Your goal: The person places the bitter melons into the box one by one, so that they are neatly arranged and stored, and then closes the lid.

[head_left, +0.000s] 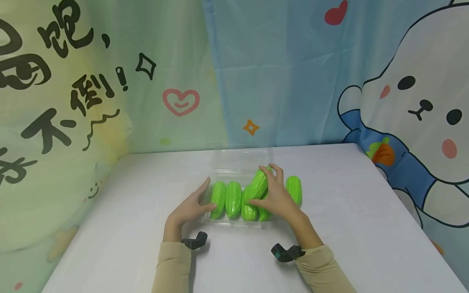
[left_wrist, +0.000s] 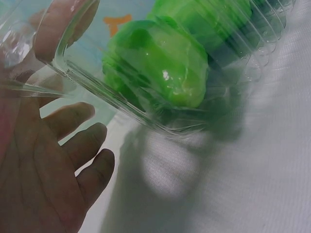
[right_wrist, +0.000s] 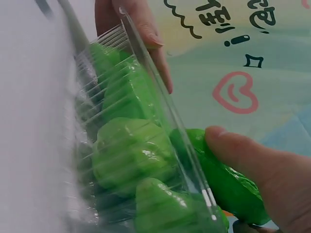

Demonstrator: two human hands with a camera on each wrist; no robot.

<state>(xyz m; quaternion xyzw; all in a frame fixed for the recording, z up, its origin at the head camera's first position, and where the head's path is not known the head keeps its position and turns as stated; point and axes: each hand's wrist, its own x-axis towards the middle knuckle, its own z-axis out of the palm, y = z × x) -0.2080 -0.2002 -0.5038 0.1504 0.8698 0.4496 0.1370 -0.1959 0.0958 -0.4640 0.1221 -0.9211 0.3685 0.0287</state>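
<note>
My right hand (head_left: 276,193) grips a bright green, glossy cucumber (head_left: 259,183) between thumb and fingers. The cucumber lies tilted over others in a clear plastic clamshell box (head_left: 234,223). In the right wrist view, the thumb presses along the held cucumber (right_wrist: 233,187) above the box's rim. Several similar cucumbers (head_left: 233,199) stand side by side in the box. My left hand (head_left: 192,205) rests at the box's left end, its thumb over the rim and its fingers spread; the left wrist view shows the fingers (left_wrist: 87,145) loosely extended beside the plastic.
Behind the cucumbers, the box's transparent lid (head_left: 243,160) lies folded back toward the table's far edge. One more green cucumber (head_left: 294,190) is to the right of the box, beyond my right hand. The white table (head_left: 146,183) is backed by a printed curtain (head_left: 278,81).
</note>
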